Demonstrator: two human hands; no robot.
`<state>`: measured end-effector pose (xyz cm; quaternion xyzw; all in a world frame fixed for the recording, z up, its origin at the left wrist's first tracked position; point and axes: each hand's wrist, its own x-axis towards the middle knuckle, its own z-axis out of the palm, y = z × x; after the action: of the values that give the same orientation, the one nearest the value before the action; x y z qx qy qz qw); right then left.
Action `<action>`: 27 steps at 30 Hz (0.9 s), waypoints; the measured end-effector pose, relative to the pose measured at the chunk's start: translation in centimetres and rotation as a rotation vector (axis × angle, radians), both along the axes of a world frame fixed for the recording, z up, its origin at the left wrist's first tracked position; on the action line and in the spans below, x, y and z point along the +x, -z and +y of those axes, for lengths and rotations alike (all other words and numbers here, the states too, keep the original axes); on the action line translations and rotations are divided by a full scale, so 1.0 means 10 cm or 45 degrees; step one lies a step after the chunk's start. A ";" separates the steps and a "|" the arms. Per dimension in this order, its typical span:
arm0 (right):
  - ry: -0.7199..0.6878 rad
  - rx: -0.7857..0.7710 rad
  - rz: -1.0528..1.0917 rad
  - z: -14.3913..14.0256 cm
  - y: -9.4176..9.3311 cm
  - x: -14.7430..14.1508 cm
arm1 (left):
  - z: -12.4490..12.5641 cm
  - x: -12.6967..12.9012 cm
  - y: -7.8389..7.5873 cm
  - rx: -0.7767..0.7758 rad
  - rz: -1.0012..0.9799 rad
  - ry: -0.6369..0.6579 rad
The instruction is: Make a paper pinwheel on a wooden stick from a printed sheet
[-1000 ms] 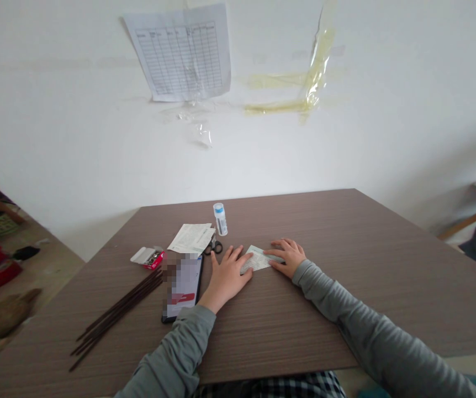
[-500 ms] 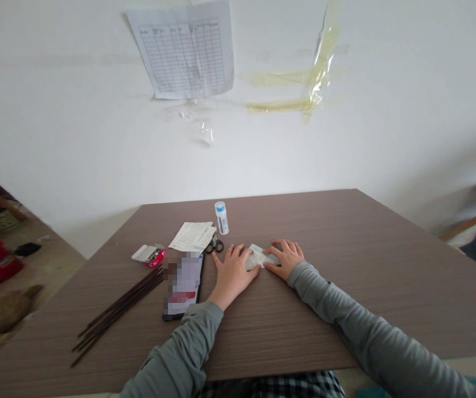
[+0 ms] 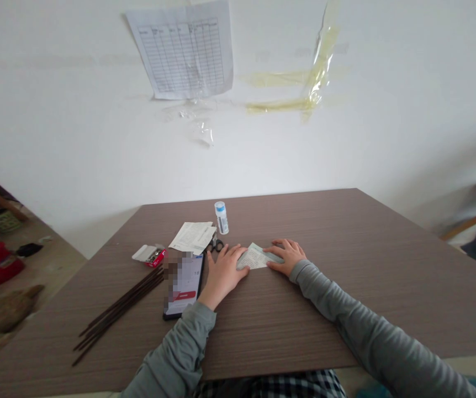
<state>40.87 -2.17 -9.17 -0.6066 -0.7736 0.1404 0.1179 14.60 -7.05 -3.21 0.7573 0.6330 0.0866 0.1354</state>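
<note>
- At far left on the floor, a red plastic tub (image 3: 0,271), cut off by the frame's edge.
- A loose bundle of thin dark-brown sticks (image 3: 116,316) slants across the brown wood-grain tabletop (image 3: 304,326).
- Beyond them, a small open red-and-white cardboard box (image 3: 152,256); its small contents are hard to make out.
- A black-edged smartphone (image 3: 186,290) lies face up, its screen partly pixelated.
- Past the phone lie pale printed paper sheets (image 3: 192,236), beside black-handled scissors (image 3: 218,246), partly hidden.
- A clear-and-white cylindrical bottle with a blue band (image 3: 222,218) stands upright near the sheets.
- The left hand (image 3: 223,273) reaches forward palm down, fingers fanned; its grip is wide open, thumb and fingertips at the paper's left edge.
- Between the hands, a pale-green printed piece of paper (image 3: 255,258) lies on the tabletop, both ends covered by fingers.
- The right hand (image 3: 287,258) angles inward, palm down, fingers lightly bent; its grip is partly open, index finger and thumb apart on the paper's right end.
</note>
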 end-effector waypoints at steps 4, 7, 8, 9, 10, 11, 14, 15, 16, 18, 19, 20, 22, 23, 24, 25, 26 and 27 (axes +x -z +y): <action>-0.026 -0.054 0.008 0.05 -0.04 0.07 | 0.00 -0.10 -0.01 -0.026 0.019 -0.006; -0.059 -0.089 0.033 0.11 -0.01 0.16 | 0.00 -0.17 0.00 -0.021 0.015 -0.013; -0.063 -0.093 0.045 0.13 0.00 0.20 | -0.01 -0.19 0.01 -0.017 0.009 -0.018; -0.064 -0.093 0.056 0.16 0.03 0.24 | -0.01 -0.21 0.01 -0.011 0.002 -0.023; -0.067 -0.089 0.068 0.18 0.05 0.28 | -0.01 -0.23 0.01 -0.007 -0.004 -0.028; -0.075 -0.083 0.078 0.20 0.08 0.32 | -0.02 -0.25 0.01 -0.003 -0.009 -0.033; -0.109 -0.049 0.085 0.27 0.21 0.41 | -0.03 -0.31 0.00 0.000 -0.015 -0.046; -0.096 -0.022 0.081 0.30 0.26 0.42 | -0.04 -0.32 -0.01 -0.007 -0.011 -0.051; -0.066 0.008 0.077 0.33 0.31 0.43 | -0.04 -0.33 -0.02 -0.019 -0.004 -0.055; -0.058 0.040 0.078 0.37 0.39 0.44 | -0.05 -0.36 -0.04 -0.054 0.011 -0.063; -0.059 0.050 0.078 0.38 0.42 0.44 | -0.06 -0.37 -0.05 -0.070 0.014 -0.067; -0.069 0.060 0.080 0.38 0.44 0.45 | -0.06 -0.38 -0.06 -0.081 0.014 -0.069; -0.106 0.088 0.091 0.36 0.45 0.49 | -0.06 -0.41 -0.08 -0.090 0.002 -0.068; -0.134 0.107 0.102 0.33 0.44 0.52 | -0.06 -0.42 -0.09 -0.090 -0.005 -0.065; -0.164 0.127 0.115 0.30 0.42 0.55 | -0.07 -0.43 -0.10 -0.090 -0.009 -0.058; -0.196 0.144 0.129 0.27 0.39 0.58 | -0.07 -0.44 -0.10 -0.091 -0.009 -0.051; -0.215 0.154 0.138 0.24 0.36 0.60 | -0.07 -0.45 -0.11 -0.093 -0.005 -0.045; -0.227 0.160 0.140 0.21 0.34 0.62 | -0.07 -0.46 -0.11 -0.098 0.004 -0.042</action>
<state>47.10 -0.07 -12.53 -0.5181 -0.8241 0.1346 0.1851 10.04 -7.72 -2.06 0.7412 0.6484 0.0631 0.1620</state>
